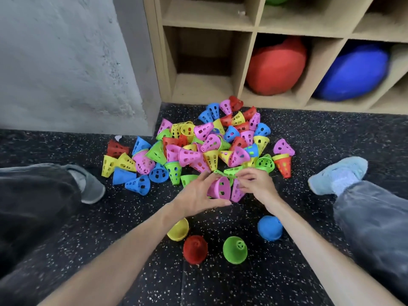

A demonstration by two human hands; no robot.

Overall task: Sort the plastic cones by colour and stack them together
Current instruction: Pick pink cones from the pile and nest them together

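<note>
Both hands work just on the near side of the mixed pile of cones (198,146), which serves as the landmark here. The left hand (198,195) curls its fingers and thumb around a pink cone (220,187), while the right hand (256,182) pinches a second pink cone (237,191) touching the first; the two look about to be nested. The risk, as I judge it, is a crooked fit: if the rims meet tilted, one cone may jam or pop free and roll back into the pile. A green cone (231,172) sits right behind the fingers and could get dragged along. Nearer the person than the pile stand four starter cones, apart from one another: yellow cone (178,230), red cone (195,248), a second green cone (235,249) and blue cone (270,227); no pink one stands there yet. Everything rests on a black speckled rubber floor (220,283). Beyond the pile stands a wooden cubby shelf (242,62) holding a red ball (276,67) and a blue ball (351,74), with a grey wall (66,62) left of it.
</note>
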